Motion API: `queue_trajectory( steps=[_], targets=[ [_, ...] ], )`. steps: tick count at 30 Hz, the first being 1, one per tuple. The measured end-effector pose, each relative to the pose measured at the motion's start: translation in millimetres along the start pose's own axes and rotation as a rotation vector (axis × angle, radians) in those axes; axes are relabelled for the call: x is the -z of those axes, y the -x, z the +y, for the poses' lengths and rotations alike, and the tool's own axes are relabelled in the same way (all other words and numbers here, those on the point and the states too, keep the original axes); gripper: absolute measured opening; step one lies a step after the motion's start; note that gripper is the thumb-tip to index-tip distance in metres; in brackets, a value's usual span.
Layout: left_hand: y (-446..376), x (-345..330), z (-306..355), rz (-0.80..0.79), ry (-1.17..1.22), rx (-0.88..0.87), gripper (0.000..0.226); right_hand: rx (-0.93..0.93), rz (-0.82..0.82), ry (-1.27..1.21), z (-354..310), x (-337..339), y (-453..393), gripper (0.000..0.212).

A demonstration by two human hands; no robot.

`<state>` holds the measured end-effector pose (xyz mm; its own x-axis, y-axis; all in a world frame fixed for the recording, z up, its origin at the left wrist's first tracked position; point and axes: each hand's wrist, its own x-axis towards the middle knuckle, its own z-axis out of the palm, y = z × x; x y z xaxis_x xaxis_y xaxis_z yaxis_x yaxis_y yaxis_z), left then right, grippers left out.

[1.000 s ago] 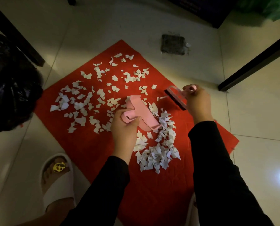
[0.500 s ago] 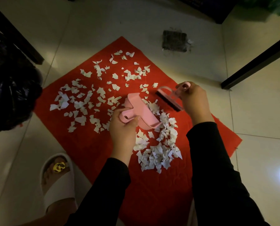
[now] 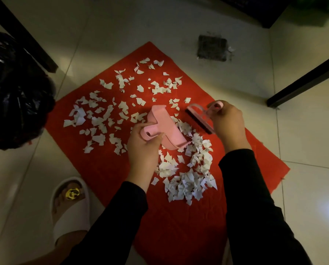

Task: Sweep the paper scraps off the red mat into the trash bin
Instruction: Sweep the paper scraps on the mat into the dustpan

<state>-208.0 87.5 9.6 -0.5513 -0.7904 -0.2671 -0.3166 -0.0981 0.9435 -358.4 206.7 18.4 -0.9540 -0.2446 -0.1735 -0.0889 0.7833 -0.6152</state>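
Left hand (image 3: 142, 150) is wrapped round the handle of the pink dustpan (image 3: 165, 129), pan tilted w/ its lip down among the scraps. Right hand (image 3: 228, 121) has its fingers curled round the pink loop handle of the brush (image 3: 198, 119), dark bristles pointing down twd the red mat (image 3: 106, 175); whether bristles touch the mat, can't tell. Brush sits just beside the right hand, on the side facing the dustpan, w/ a strip of bare mat between brush and pan.

Paper scraps (image 3: 186, 169): thick pile between the two forearms, running up to the dustpan's lip. Loose scatter spreads beyond the left hand and out ahead of both hands, all on the mat.

Trash bin (image 3: 12, 92), lined w/ a black bag, stands well out past the left hand, off the mat's edge. White slipper (image 3: 70, 209) on the tile near the left sleeve. Dark floor drain (image 3: 212, 48) far ahead of the right hand.
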Motion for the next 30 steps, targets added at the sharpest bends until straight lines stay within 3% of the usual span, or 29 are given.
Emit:
queue_trajectory(
  steps=[7,16,23,30],
  targets=[
    [-18,-4,7,0.019,0.001,-0.035,0.029,0.120,0.152,-0.104,-17,-8,-16,0.023],
    [-44,-6,12,0.039,-0.029,-0.035,0.027,0.176,0.028,0.024,-24,-42,-49,0.035],
    [-55,6,8,0.089,-0.050,-0.023,0.028,0.160,-0.135,0.084,-20,-35,-46,0.030],
    [-51,12,8,0.097,-0.042,-0.002,0.030,0.156,-0.009,-0.047,-28,-20,-51,0.028]
  ],
)
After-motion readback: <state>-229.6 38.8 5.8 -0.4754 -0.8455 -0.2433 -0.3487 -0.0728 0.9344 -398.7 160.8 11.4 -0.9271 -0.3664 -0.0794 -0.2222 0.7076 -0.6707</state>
